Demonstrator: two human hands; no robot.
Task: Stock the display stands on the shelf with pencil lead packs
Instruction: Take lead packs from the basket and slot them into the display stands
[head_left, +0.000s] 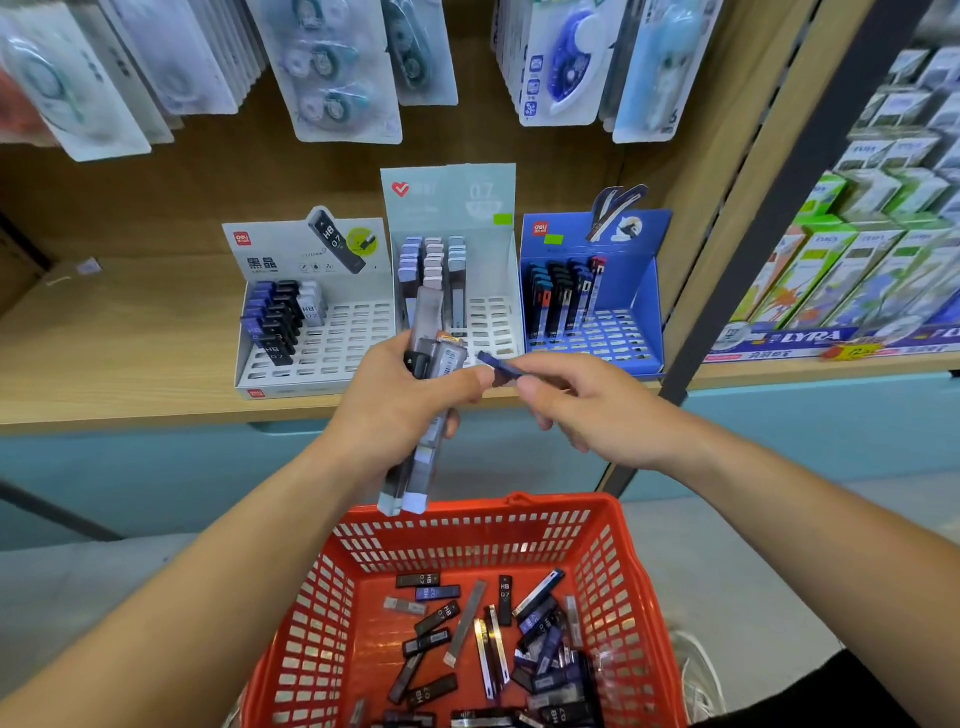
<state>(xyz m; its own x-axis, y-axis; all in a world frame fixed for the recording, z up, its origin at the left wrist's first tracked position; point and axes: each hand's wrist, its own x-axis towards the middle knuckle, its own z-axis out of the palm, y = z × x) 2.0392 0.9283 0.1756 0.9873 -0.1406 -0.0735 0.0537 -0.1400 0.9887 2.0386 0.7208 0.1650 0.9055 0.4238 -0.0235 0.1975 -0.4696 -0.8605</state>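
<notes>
My left hand (400, 400) grips a bundle of long pencil lead packs (423, 415), grey, clear and black, held upright before the shelf. My right hand (582, 405) pinches one dark blue lead pack (501, 368) next to the bundle. Three display stands sit on the shelf: a white stand (332, 343) at the left with black and blue packs, a pale middle stand (493, 322) with grey and lilac packs, and a blue stand (618, 332) at the right with dark packs. Many slots in each are bare.
A red plastic basket (613, 571) below my hands holds several loose lead packs (498, 639). Correction tape cards (332, 67) hang above the wooden shelf (130, 353). Boxed pencil sets (857, 270) fill the neighbouring shelf at the right.
</notes>
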